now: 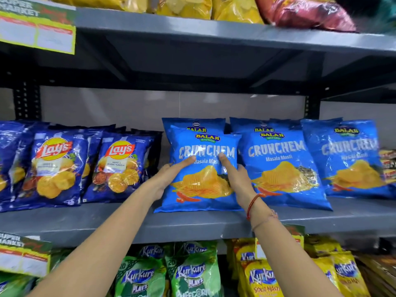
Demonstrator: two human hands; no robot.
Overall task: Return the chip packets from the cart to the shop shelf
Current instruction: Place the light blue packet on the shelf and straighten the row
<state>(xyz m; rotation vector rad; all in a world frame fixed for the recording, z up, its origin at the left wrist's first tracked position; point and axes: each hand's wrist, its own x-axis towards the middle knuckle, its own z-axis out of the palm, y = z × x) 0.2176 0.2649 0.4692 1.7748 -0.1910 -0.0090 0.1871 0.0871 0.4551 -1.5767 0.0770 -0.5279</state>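
Observation:
A light-blue Crunchem chip packet [202, 181] stands upright on the grey middle shelf [192, 224], in front of another of the same kind. My left hand [171, 174] grips its left side, thumb lying across the front. My right hand [237, 179] grips its right side, one finger pointing up over the printed name. Two more rows of Crunchem packets [280, 168] [351, 159] stand to the right. The cart is out of view.
Dark-blue Lay's packets [120, 168] [53, 168] fill the shelf's left part. Yellow and red packets [235, 7] lie on the upper shelf. Green and yellow Kurkure packets [192, 273] [263, 277] stand on the lower shelf. Price tags [36, 33] hang on the shelf edges.

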